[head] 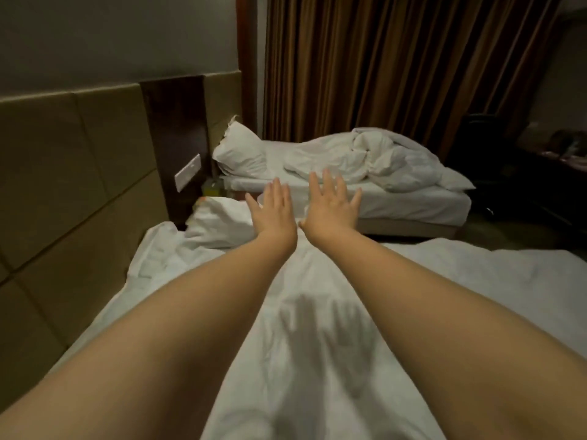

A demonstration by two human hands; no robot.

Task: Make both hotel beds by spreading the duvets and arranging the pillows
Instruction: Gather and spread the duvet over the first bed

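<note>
Your one head-worn wide-angle camera looks forward and down from close above the near bed (476,281), facing across it to the far bed (413,208) and the curtain (381,58) beyond.

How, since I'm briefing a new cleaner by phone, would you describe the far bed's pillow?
Start at the brown curtain; the far bed stands before it. At its head end, against the tan headboard, leans the white pillow. Unlike the crumpled duvet beside it, it is plump and propped up.
</note>
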